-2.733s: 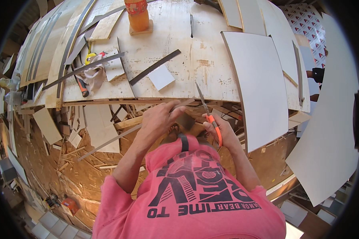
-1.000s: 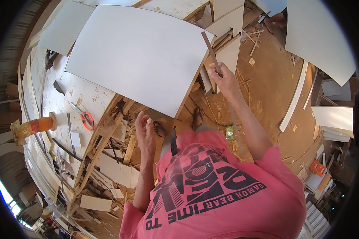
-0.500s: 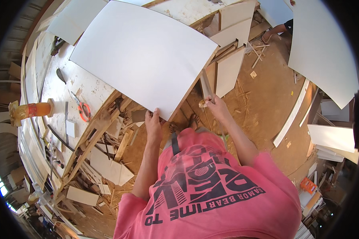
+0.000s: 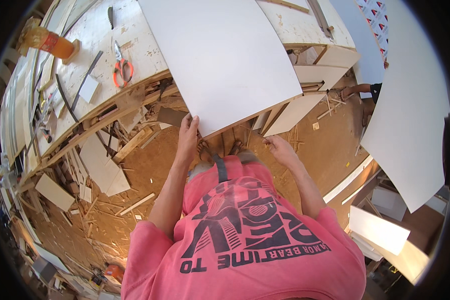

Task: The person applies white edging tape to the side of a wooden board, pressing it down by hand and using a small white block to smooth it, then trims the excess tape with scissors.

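Observation:
A large white panel (image 4: 230, 60) lies on the workbench, its near end overhanging the bench edge toward me. My left hand (image 4: 187, 132) is closed on the panel's near left corner, thumb against the side edge. My right hand (image 4: 281, 150) is held just off the panel's near edge, fingers pinched together. Whatever lies between those fingers is too small to make out. Left of the panel, orange-handled scissors (image 4: 122, 72) rest on the bench beside a small white square piece (image 4: 89, 89).
An orange-filled bottle (image 4: 55, 44) stands on the paint-worn workbench (image 4: 145, 55). Offcuts and a pale board (image 4: 102, 162) lie under it. At right are a big white sheet (image 4: 410, 100) and another person's arm (image 4: 357, 90). Wood strips litter the brown floor (image 4: 155, 180).
My view has turned, so the bench things appear higher and the panel shifts right. My right hand has come nearer the panel's near edge; a brownish piece seen in it earlier no longer shows.

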